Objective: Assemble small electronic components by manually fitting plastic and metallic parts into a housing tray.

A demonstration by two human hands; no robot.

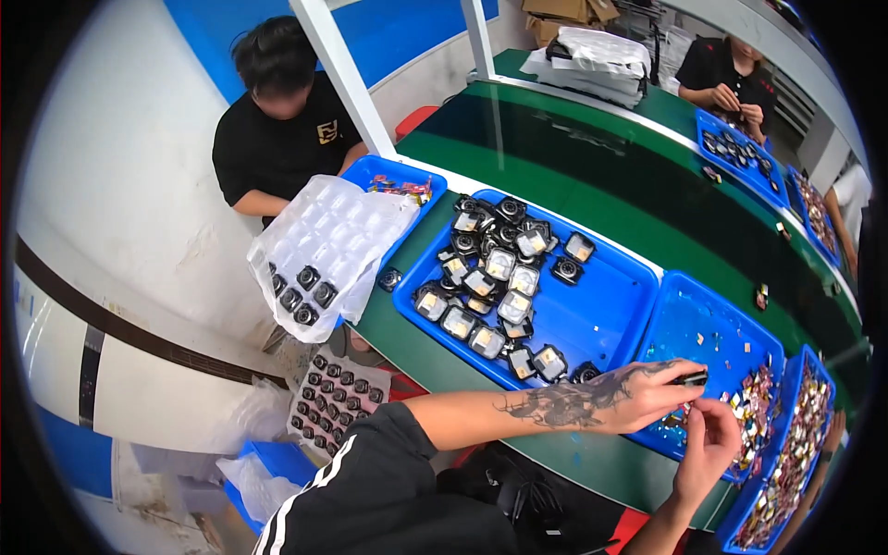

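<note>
My left hand (647, 396), at the end of a tattooed forearm, is closed on a small black camera-like part (689, 378). Just below it, my right hand (710, 442) has its thumb and fingertips drawn together close to that part. Whatever sits between those fingertips is too small to name. Both hands are over a blue tray (680, 310) with loose small coloured parts (754, 407) heaped at its right end. To the left, another blue tray (601, 319) bears many black square camera-like units (499, 264), several with clear faces.
A blue bin of small parts (795, 453) stands at the right. A co-worker (287, 120) sits at the left behind a white moulded tray (333, 240); another person (731, 79) works across the green conveyor belt (555, 148). A tray of black units (338, 398) lies low at the left.
</note>
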